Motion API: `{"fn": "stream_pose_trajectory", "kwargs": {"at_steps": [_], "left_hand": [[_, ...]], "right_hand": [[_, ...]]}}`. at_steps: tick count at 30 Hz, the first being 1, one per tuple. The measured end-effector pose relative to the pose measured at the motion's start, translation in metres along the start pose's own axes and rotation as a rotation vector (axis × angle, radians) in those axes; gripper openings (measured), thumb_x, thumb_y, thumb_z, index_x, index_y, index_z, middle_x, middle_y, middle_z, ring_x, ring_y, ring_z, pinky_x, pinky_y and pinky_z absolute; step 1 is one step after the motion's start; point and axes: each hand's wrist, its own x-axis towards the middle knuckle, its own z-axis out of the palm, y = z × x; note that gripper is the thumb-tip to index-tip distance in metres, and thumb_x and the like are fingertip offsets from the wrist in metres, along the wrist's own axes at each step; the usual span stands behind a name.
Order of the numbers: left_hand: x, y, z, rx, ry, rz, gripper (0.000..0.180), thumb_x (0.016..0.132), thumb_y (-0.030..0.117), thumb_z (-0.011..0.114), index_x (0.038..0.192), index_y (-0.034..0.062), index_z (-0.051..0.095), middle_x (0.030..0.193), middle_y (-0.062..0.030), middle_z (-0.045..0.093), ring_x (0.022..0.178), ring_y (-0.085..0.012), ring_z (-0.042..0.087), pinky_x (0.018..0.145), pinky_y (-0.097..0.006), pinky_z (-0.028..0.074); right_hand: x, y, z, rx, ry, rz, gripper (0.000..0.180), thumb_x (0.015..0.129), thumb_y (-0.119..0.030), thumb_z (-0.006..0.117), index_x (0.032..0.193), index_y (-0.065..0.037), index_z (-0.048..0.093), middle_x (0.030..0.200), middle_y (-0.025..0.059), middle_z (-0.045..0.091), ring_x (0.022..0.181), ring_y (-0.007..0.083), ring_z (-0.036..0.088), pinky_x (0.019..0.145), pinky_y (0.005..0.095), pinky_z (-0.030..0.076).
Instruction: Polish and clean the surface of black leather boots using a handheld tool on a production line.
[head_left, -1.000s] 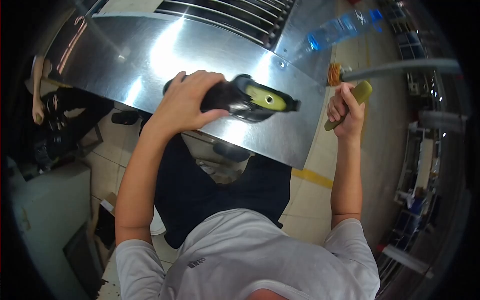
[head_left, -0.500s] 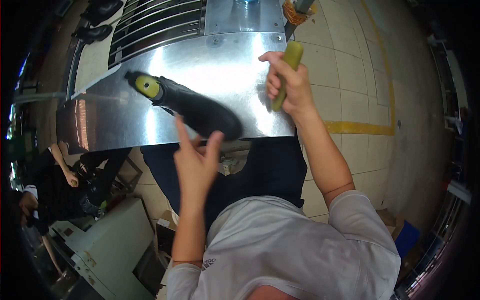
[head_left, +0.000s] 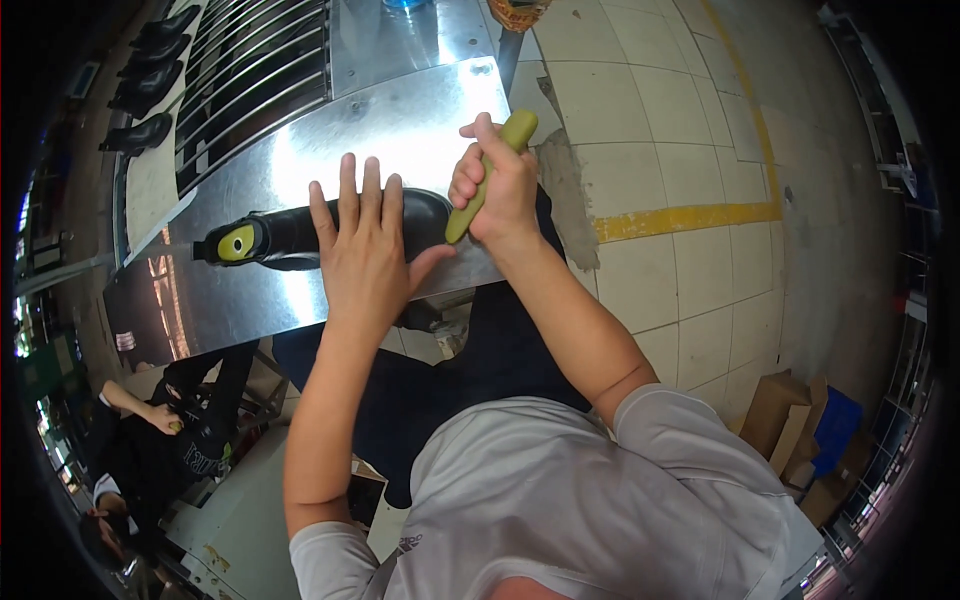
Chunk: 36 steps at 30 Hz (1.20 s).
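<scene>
A black ankle boot (head_left: pixel 425 222) lies along the metal table (head_left: pixel 290 155), its toe toward the right. Inside its opening, at the left end, shows the yellow-green end of a shoe last (head_left: pixel 237 243). My left hand (head_left: pixel 365 245) rests flat across the boot's middle with fingers spread, hiding part of the upper. In my right hand (head_left: pixel 497 190), the fingers are wrapped round an olive-green tapered bar (head_left: pixel 517 130). The bar's narrow lower end is right by the boot's toe; whether they touch I cannot tell.
A metal bar rack (head_left: pixel 265 75) adjoins the table's far left side. Several black boots (head_left: pixel 147 88) stand on a pale ledge beyond it. At the lower left, another person (head_left: pixel 150 440) sits near a pale machine cabinet. Cardboard boxes (head_left: pixel 780 420) are on the floor at right.
The boot now lies straighter across the table. My left hand has come from beside it to flat on top. My right hand has brought the bar left, to the toe.
</scene>
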Motion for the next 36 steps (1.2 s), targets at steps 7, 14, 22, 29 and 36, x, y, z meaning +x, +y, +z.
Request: {"fn": "stream_pose_trajectory", "kwargs": {"at_steps": [7,14,22,29,36], "left_hand": [[0.011,-0.006,0.033,0.051,-0.014,0.014,0.086,0.065,0.061,0.083,0.126,0.0058,0.061,0.113,-0.0082,0.061,0.118,-0.0260,0.058,0.120,-0.057,0.023],[0.005,-0.010,0.043,0.079,0.075,0.065,0.078,0.088,0.074,0.054,0.124,0.0061,0.066,0.114,-0.0085,0.064,0.117,-0.0254,0.060,0.117,-0.056,0.027],[0.003,-0.011,0.045,0.040,0.106,0.077,0.078,0.089,0.073,0.059,0.130,0.0069,0.065,0.120,-0.0084,0.068,0.117,-0.0255,0.065,0.114,-0.051,0.033],[0.003,-0.014,0.047,-0.027,0.188,0.082,0.069,0.089,0.066,0.067,0.123,0.0061,0.070,0.119,-0.0089,0.072,0.113,-0.0255,0.068,0.107,-0.042,0.039],[0.004,-0.018,0.048,-0.115,0.304,0.160,0.044,0.098,0.048,0.066,0.103,0.0052,0.073,0.109,-0.0145,0.077,0.106,-0.0280,0.073,0.099,-0.041,0.043]], "right_hand": [[0.001,-0.005,0.008,-0.046,0.043,-0.036,0.033,0.102,-0.035,0.065,0.100,-0.005,0.055,0.060,-0.0003,0.042,0.046,0.0122,0.043,0.041,0.0293,0.037],[-0.004,-0.008,0.020,-0.199,0.124,-0.012,0.031,0.102,-0.033,0.066,0.098,-0.004,0.055,0.060,-0.0005,0.043,0.044,0.0114,0.042,0.040,0.0280,0.036],[0.002,-0.008,0.023,-0.249,0.206,0.028,0.031,0.102,-0.032,0.067,0.093,-0.005,0.055,0.059,-0.0008,0.043,0.044,0.0109,0.042,0.039,0.0272,0.034],[0.024,-0.013,0.030,-0.289,0.126,0.062,0.032,0.101,-0.032,0.068,0.089,-0.006,0.054,0.057,-0.0010,0.043,0.042,0.0102,0.042,0.037,0.0263,0.033],[0.034,-0.015,0.036,-0.337,-0.010,0.128,0.030,0.101,-0.029,0.068,0.086,-0.006,0.055,0.055,-0.0010,0.044,0.040,0.0092,0.041,0.036,0.0251,0.032]]}}
